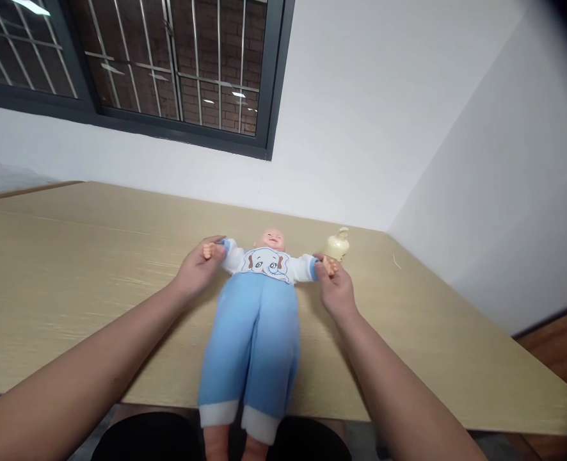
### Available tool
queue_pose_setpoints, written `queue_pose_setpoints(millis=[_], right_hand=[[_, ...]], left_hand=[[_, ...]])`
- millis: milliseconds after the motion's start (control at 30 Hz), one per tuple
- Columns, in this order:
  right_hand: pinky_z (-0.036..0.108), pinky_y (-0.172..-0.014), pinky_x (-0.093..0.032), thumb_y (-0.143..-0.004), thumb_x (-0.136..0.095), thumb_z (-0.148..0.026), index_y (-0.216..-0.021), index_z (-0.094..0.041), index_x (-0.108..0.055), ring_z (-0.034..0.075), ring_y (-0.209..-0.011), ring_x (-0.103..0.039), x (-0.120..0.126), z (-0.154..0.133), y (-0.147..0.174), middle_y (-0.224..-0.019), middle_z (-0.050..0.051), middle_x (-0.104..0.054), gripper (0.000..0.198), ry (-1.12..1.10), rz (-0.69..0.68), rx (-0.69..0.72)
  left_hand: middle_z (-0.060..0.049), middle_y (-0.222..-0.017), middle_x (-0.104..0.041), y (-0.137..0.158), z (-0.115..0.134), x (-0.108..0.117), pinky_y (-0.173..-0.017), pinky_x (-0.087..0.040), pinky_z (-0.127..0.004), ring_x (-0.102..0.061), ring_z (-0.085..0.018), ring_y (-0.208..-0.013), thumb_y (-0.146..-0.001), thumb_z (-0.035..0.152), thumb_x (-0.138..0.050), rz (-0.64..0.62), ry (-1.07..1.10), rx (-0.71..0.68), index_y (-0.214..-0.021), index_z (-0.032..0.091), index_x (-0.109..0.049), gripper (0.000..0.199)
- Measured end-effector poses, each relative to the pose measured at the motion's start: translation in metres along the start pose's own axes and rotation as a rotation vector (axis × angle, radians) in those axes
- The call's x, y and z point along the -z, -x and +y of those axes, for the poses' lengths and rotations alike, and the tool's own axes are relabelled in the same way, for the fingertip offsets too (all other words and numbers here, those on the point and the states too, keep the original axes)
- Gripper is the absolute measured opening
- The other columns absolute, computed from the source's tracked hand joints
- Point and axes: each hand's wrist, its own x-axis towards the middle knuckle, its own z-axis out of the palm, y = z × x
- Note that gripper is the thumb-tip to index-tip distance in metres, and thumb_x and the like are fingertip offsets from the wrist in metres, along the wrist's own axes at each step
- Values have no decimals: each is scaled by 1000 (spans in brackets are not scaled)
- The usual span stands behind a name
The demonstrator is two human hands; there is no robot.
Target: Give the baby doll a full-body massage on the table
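Observation:
A baby doll (257, 314) lies on its back on the table, head away from me. It wears blue trousers with white cuffs and a white top with an elephant face on the chest. My left hand (201, 266) is closed round the doll's wrist on the left side, at the blue sleeve cuff. On the other side my right hand (336, 288) grips the opposite wrist, with the small doll hand showing above my fingers. Both doll arms are stretched out sideways. Its feet hang past the table's near edge, above my lap.
A cream-coloured baby bottle (338, 246) stands behind my right hand. The light wooden table (120, 230) reaches back to a white wall (360, 115). A barred window (178, 64) is at the upper left. A thin pale strand (397, 261) lies right of the bottle.

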Motion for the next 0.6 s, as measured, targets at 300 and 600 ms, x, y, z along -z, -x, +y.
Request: queue_pose_setpoints(millis=[300, 600], right_hand=[[50, -118, -34, -93, -57, -39, -137, -23, -58, 28, -137, -48, -33, -19, 21, -143, 9, -57, 46, 392, -390, 396], [50, -113, -40, -86, -65, -39, -134, -25, -59, 29, -130, -54, -27, -5, 12, -137, 9, -61, 51, 204, -182, 213]], left_hand=[[-15, -144, -55, 19, 24, -21, -110, -38, -48, -50, -32, -131, -100, 43, -43, -475, -860, -533, -141, 18, -56, 50], [-9, -138, -60, 13, 9, -19, -109, -41, -43, -55, -28, -126, -93, 45, -55, -209, -528, -299, -142, 23, -51, 54]])
